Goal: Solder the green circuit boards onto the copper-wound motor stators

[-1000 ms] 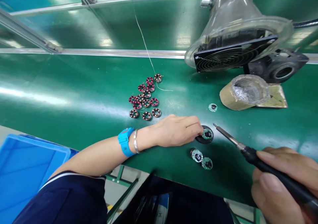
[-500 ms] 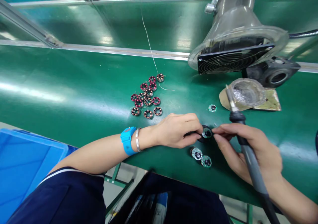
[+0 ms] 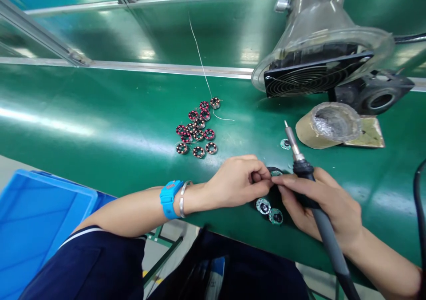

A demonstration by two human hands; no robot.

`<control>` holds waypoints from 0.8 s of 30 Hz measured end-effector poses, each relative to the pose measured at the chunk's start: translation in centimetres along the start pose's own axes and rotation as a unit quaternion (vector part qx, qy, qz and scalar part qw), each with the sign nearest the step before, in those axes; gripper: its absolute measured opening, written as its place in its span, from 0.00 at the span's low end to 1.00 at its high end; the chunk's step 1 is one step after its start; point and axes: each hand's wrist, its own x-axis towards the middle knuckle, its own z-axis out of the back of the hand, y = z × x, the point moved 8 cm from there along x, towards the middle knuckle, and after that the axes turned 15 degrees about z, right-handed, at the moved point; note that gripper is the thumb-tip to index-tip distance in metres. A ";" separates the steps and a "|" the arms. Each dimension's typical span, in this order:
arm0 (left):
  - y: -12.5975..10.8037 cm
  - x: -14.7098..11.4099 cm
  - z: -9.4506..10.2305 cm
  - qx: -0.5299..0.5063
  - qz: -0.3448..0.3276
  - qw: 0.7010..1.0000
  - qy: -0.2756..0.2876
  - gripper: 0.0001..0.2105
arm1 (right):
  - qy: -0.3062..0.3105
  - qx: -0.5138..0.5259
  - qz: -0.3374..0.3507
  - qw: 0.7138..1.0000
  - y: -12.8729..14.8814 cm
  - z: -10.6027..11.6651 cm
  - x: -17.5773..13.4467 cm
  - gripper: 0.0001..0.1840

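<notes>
My right hand (image 3: 324, 207) wraps round the grey handle of a soldering iron (image 3: 328, 235), whose metal tip points up and away. Its thumb and forefinger also reach out to meet the fingertips of my left hand (image 3: 241, 180), which is closed in a pinch. Both sets of fingertips sit at the near edge of a round green circuit board (image 3: 276, 173) in a dark round holder, mostly covered by my fingers. Whatever the left fingers pinch is hidden. Just below lie two more round boards, a pale one (image 3: 263, 206) and a green one (image 3: 276, 216).
Several copper-wound coil rings (image 3: 199, 135) are grouped left of centre, with a thin solder wire (image 3: 200, 60) hanging by them. Beyond the iron tip lies another board (image 3: 285, 144). A tan cup (image 3: 309, 129) stands below a fan hood (image 3: 319, 76). A blue bin (image 3: 46, 224) is at left.
My right hand has moved left, bringing its fingertips against those of my left hand. The soldering iron has shifted left with it, and the board between is now more covered.
</notes>
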 end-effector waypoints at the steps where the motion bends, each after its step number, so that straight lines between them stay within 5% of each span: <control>1: 0.0 -0.1 0.1 0.001 0.003 1.000 0.003 0.02 | 0.003 -0.004 0.016 1.000 0.2 0.0 0.0 0.30; 8: 0.5 -0.8 0.9 0.029 0.051 0.998 0.021 0.01 | 0.024 -0.066 -0.015 0.997 -0.2 0.4 -0.2 0.26; 11: 0.6 -0.6 1.1 0.041 0.034 0.999 0.008 0.02 | 0.033 -0.078 -0.048 0.995 -0.6 0.3 -0.3 0.21; 19: 0.3 -0.2 0.8 0.053 -0.045 0.997 -0.021 0.08 | 0.009 -0.060 -0.029 0.998 -0.9 0.2 -0.6 0.26; 24: 0.2 0.1 0.5 0.079 -0.033 0.996 -0.007 0.04 | 0.009 -0.041 -0.035 0.998 -1.2 0.4 -0.7 0.29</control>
